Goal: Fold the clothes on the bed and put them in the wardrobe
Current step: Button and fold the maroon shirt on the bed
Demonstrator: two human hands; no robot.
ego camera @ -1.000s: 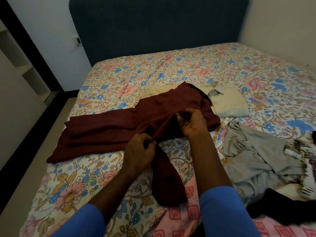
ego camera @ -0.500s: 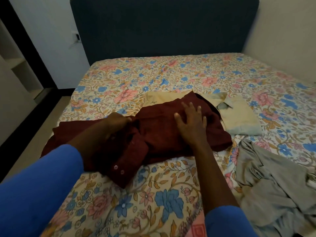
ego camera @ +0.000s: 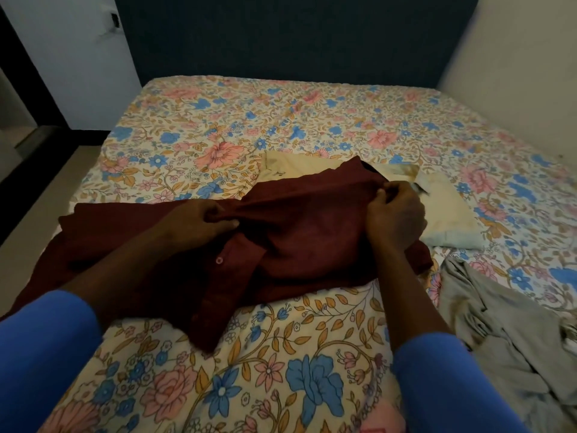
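Centrally in the head view, one maroon shirt [ego camera: 312, 242] lies across the bed [ego camera: 312, 120], its left end at the bed's left edge. Bare floral sheet stretches beyond the shirt to the headboard [ego camera: 296, 35]. There are three garments: the maroon shirt, one folded cream shirt [ego camera: 449, 220] partly under its far right corner, and one crumpled grey garment [ego camera: 499, 323] to its right. The left grip [ego camera: 199, 223] and right grip [ego camera: 395, 214] each pinch a raised fold of the maroon shirt; half a second ago the right lay flat on it.
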